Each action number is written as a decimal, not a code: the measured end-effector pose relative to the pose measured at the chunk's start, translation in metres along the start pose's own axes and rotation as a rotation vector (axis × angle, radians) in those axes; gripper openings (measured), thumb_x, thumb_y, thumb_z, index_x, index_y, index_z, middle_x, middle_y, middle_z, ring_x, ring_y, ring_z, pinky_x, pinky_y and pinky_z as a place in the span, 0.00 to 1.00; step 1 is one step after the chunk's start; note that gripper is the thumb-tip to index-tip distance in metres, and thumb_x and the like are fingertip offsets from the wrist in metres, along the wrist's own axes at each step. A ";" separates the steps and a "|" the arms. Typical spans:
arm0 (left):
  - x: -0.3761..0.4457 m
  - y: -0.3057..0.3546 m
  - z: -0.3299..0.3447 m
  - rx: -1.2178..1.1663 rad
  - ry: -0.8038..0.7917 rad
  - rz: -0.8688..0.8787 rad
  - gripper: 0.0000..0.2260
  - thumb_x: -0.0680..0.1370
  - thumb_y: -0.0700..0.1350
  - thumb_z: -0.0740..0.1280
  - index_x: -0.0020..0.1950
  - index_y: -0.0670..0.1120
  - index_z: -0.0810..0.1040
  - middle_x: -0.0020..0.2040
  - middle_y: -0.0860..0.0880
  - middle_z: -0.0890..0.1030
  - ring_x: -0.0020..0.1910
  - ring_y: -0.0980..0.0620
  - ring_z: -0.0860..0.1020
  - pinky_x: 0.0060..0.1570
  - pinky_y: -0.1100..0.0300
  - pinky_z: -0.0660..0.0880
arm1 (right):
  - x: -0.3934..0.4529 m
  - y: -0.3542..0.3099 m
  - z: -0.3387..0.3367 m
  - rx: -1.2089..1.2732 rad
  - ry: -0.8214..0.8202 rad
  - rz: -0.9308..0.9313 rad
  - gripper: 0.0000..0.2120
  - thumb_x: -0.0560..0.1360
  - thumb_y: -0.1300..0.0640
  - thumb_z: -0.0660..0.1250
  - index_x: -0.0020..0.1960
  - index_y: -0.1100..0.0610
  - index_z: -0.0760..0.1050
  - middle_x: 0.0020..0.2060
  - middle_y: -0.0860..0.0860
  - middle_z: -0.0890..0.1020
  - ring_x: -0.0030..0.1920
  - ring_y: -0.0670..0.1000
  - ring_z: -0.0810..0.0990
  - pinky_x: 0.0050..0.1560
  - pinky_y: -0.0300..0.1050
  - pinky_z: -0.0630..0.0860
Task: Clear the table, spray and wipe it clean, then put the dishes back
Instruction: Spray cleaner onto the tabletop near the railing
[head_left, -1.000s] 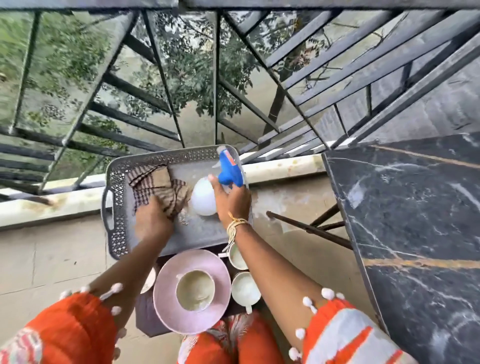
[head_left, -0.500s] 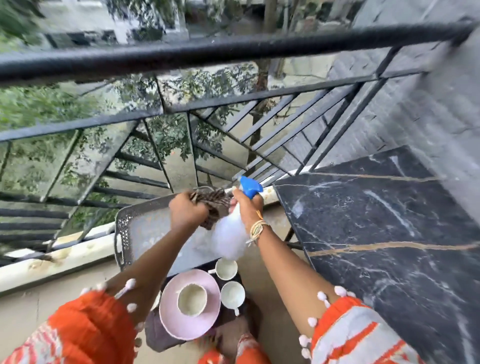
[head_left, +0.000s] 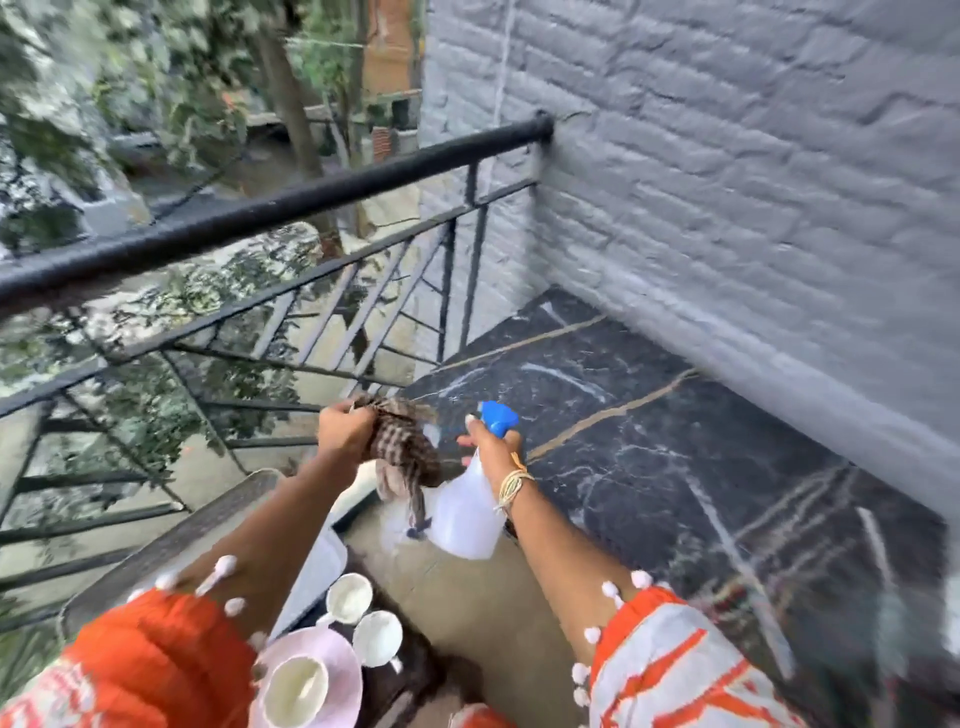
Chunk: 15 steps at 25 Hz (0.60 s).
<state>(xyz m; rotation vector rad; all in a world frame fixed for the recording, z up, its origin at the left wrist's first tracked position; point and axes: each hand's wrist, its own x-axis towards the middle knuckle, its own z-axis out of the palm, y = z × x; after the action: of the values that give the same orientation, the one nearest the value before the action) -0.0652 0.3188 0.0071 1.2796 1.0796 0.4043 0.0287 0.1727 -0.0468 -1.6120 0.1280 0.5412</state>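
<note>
Cloth (head_left: 402, 449) was bunched up in my left hand (head_left: 345, 428), fingers curled tight around it, with the loose end dangling down at about 5 o'clock from my fist. My right hand (head_left: 493, 449) was wrapped round the neck of the spray bottle (head_left: 467, 512), blue trigger head (head_left: 497, 417) pointing out toward 12 o'clock over the table, though it was too blurry to say whether a finger sat on the trigger. Both hands hung just beside each other, right at the near edge of the black marble table (head_left: 675, 467), which ran off toward 2 o'clock along the grey brick wall (head_left: 727, 182). The tabletop I could see had no dishes on it, so I'd say the clearing part was done and this was the start of the spray step. The pink plate (head_left: 337, 670) with a cup on it and two small white cups (head_left: 348, 597) were parked down at 7 o'clock by my knees, next to the grey tray (head_left: 171, 545), well apart from the table. Next move, I reckon, called for aiming the nozzle at the marble and squeezing, then getting the cloth flat on the surface. Railing (head_left: 270, 208) was at 10 o'clock.
</note>
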 end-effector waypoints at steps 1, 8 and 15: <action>-0.006 -0.001 0.012 -0.035 -0.045 -0.014 0.08 0.75 0.31 0.61 0.39 0.40 0.76 0.28 0.48 0.78 0.26 0.56 0.78 0.22 0.68 0.72 | -0.005 -0.004 -0.013 0.012 0.002 -0.003 0.06 0.77 0.58 0.69 0.42 0.52 0.73 0.34 0.51 0.80 0.36 0.49 0.80 0.35 0.45 0.79; -0.033 -0.012 0.080 -0.160 -0.475 -0.316 0.17 0.75 0.49 0.62 0.56 0.39 0.79 0.51 0.39 0.81 0.43 0.44 0.82 0.44 0.47 0.79 | -0.008 0.000 -0.098 0.052 0.152 0.047 0.11 0.70 0.51 0.74 0.43 0.56 0.75 0.42 0.58 0.83 0.44 0.58 0.83 0.47 0.60 0.81; -0.044 -0.003 0.144 -0.186 -0.545 -0.386 0.16 0.79 0.48 0.54 0.47 0.42 0.78 0.37 0.42 0.84 0.36 0.44 0.83 0.39 0.46 0.80 | 0.023 -0.005 -0.163 0.059 0.171 0.062 0.10 0.74 0.51 0.72 0.46 0.57 0.78 0.33 0.56 0.82 0.37 0.54 0.83 0.44 0.51 0.80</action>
<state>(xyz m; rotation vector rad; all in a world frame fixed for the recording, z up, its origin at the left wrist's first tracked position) 0.0311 0.2026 0.0099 0.9105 0.7725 -0.1333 0.0940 0.0216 -0.0483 -1.5992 0.3200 0.4426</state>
